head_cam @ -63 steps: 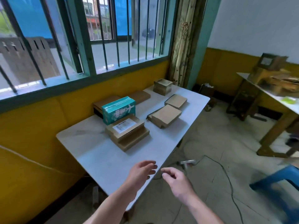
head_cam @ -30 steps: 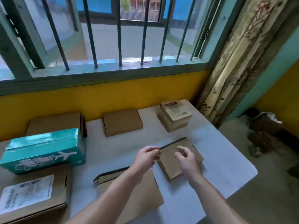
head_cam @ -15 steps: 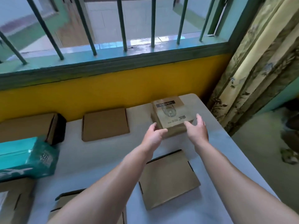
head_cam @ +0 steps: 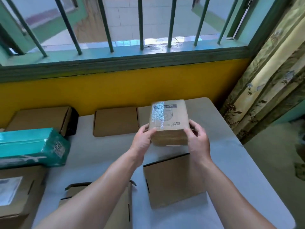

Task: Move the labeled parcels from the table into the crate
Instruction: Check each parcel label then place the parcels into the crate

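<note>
taped cardboard parcel [head_cam: 168, 123] | left hand [head_cam: 143, 141], right hand [head_cam: 198, 140] fingers grasping opposite sides | stiff, likely light (tape slippery)

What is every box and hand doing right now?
Taped box: taped shut, held by both hands.
Left hand: gripping the box's left side.
Right hand: gripping its right side.
Teal box: closed, untouched.
Labeled box: closed, untouched.
Near flat box: closed, lying flat on the table.
</note>
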Tool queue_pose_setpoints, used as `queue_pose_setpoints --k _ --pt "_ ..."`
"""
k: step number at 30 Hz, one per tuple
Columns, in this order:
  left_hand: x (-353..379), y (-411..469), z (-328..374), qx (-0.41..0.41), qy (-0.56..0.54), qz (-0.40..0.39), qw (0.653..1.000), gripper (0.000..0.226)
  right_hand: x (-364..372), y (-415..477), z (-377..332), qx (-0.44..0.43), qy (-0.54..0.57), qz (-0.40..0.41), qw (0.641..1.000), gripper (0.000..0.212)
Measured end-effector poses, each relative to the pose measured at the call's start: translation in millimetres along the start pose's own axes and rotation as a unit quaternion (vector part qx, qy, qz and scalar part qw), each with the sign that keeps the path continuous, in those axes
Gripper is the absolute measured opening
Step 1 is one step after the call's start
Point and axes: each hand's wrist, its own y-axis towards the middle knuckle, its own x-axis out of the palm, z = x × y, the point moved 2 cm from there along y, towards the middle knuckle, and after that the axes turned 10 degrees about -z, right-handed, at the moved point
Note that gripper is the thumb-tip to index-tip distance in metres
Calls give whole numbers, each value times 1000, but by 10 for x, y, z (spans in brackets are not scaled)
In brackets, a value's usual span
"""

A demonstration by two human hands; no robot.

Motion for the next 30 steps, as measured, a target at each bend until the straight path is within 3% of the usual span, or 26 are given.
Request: queue_pose_setpoints --k 5,8,13,16,17,19,25,28,30 --pt "-515 -551 -1 56 -127 82 987 20 608 -831 -389 -135 2 -69 988 30" --pt "-868 -932 -53 81 -210 114 968 17 908 -1187 -501 -169 34 -113 979 25" --pt "-1473 -1578 -186 78 -305 142 938 22 1228 -1471 -648 -114 64 -111 985 30" --pt "-1722 -1874 -228 99 -333 139 927 38 1488 -1593 -675 -19 96 -246 964 52" --pt "-1797 -1959 -233 109 -329 129 929 39 1576 -1644 -676 -6 113 -285 952 48" --pt "-1933 -2111 -205 131 -289 106 942 37 1707 -1747 -691 -12 137 -320 938 30" --pt "-2261 -2434 -57 151 -114 105 976 34 1937 -1949 -764 -49 201 -352 913 34" --pt "-2348 -2523 -29 160 -186 92 965 29 2010 -2003 -764 -45 211 -325 921 27" --pt "-2382 -2554 16 168 -265 56 948 49 2022 -2042 -770 -51 221 -313 922 35"
